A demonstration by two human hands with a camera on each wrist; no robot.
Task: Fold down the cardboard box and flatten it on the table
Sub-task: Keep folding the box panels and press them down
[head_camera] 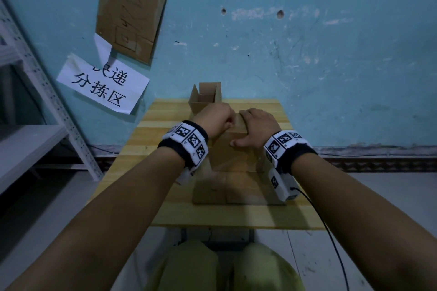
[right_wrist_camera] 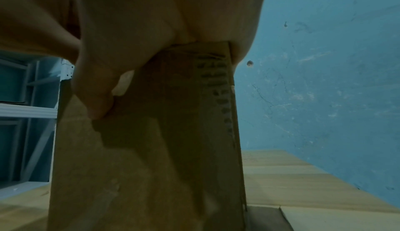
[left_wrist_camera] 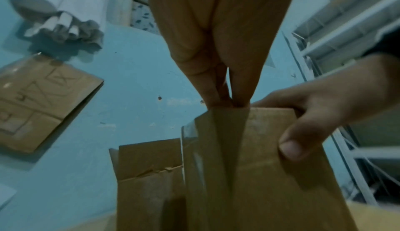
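Note:
A brown cardboard box point(head_camera: 233, 151) stands upright in the middle of the wooden table point(head_camera: 165, 215), its lower flaps spread flat toward me. My left hand point(head_camera: 217, 118) pinches the box's top edge with curled fingers point(left_wrist_camera: 216, 89). My right hand point(head_camera: 254, 125) grips the top right of the box, fingers over the far side and thumb point(left_wrist_camera: 290, 149) on the near face. In the right wrist view, that right hand point(right_wrist_camera: 129, 46) clasps the box point(right_wrist_camera: 151, 166) from above. The box's inside is hidden.
A smaller open cardboard box point(head_camera: 205, 99) stands behind, against the blue wall. On the wall hang a cardboard sheet point(head_camera: 130, 12) and a paper sign point(head_camera: 101, 82). A metal shelf point(head_camera: 35, 101) is at the left. A black cable point(head_camera: 331, 231) trails off my right wrist.

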